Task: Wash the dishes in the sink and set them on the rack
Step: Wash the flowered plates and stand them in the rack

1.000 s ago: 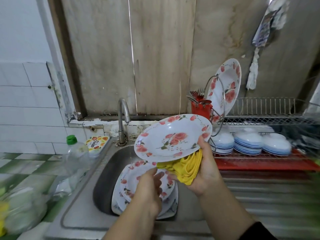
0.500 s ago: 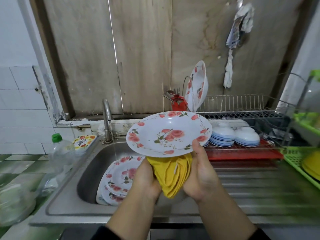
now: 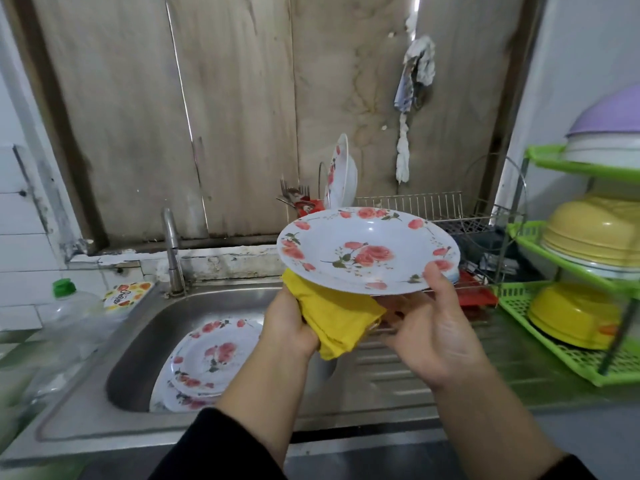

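Over the draining board, just right of the sink (image 3: 145, 344), I am holding a rose-patterned plate (image 3: 369, 251) level and face up, my right hand (image 3: 431, 327) pinching its near rim with the thumb on top and the fingers underneath. My left hand (image 3: 289, 323) is gripping a folded yellow cloth (image 3: 336, 320) and pressing it against the underside of the plate. I am judging this as the wipe before racking, so I want the cloth sweeping the whole base while the right hand is turning the rim round bit by bit; a wet plate can slide out of a thumb pinch, so I am keeping it low over the steel. Down in the basin more rose plates (image 3: 211, 362) are lying stacked and waiting. Behind the plate the wire rack (image 3: 433, 209) is standing with one plate (image 3: 341, 171) upright in it beside a red cutlery holder (image 3: 306, 206). Further round, a tap (image 3: 171, 247), a clear bottle with a green cap (image 3: 64, 287) and a green plastic shelf (image 3: 568, 344) of yellow bowls are filling out this worn wooden-backed corner.
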Available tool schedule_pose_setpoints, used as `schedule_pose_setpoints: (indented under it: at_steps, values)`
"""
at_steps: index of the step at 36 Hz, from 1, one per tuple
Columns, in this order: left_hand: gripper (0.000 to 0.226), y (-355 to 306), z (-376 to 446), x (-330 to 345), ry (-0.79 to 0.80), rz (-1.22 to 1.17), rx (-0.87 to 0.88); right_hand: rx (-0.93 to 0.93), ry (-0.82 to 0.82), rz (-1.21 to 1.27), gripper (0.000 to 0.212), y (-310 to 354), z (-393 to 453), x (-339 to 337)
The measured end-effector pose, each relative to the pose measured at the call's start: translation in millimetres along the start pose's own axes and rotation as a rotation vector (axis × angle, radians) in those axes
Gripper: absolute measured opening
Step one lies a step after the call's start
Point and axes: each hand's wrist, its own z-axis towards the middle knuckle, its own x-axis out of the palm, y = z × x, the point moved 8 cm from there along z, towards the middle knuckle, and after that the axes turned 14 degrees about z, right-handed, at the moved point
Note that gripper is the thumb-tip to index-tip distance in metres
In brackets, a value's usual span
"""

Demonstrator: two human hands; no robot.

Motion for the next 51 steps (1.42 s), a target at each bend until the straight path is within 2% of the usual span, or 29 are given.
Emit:
schedule_pose_setpoints:
  at_steps: [6, 9, 14, 18, 20, 22, 25, 31, 40, 45, 51]
  values:
    - [0.032, -6.0, 2.6, 27.6, 0.007, 0.005, 0.022, -0.072, -0.022, 0.013, 0.114, 47.7, -7.9, -7.5]
    - [0.033, -19.9, 2.6, 39.0, -0.02, 0.032, 0.062, -0.136, 0.033, 0.047, 0.095, 74.3, -11.4, 1.7]
    - [0.037, -44.2, 13.8, 57.9, -0.022, 0.054, 0.076, -0.218, 0.0, 0.136, 0.085, 112.6, -2.0, 10.0]
    - [0.034, -70.8, 28.8, 67.6, -0.029, 0.008, 0.136, -0.28, -0.01, 0.1, 0.103, 140.1, 13.5, 19.3]
    - [0.032, -85.5, 37.9, 74.3, -0.019, -0.006, 0.153, -0.304, -0.023, 0.081, 0.104, 151.3, 25.1, 23.7]
    - [0.033, -99.1, 47.0, 78.7, -0.028, -0.002, 0.169, -0.316, -0.03, 0.069, 0.093, 158.7, 36.8, 29.8]
    - [0.03, -119.7, 60.3, 83.4, -0.052, 0.037, 0.203, -0.328, -0.059, 0.044, 0.054, 166.4, 56.6, 39.4]
    - [0.036, -156.2, 83.8, 86.2, -0.094, 0.09, 0.255, -0.315, -0.093, -0.096, 0.026, 172.6, 106.0, 52.6]
    - [0.035, -178.2, 107.4, 78.6, -0.178, 0.122, 0.292, -0.267, -0.094, -0.327, 0.039, 158.2, 190.4, 54.8]
    - [0.035, -177.2, 116.0, 70.1, -0.226, 0.15, 0.266, -0.227, -0.074, -0.41, 0.075, 139.2, 214.5, 55.0]
    - [0.037, -178.9, 119.4, 64.6, -0.268, 0.175, 0.276, -0.197, -0.018, -0.529, 0.056, 120.2, 235.9, 53.7]
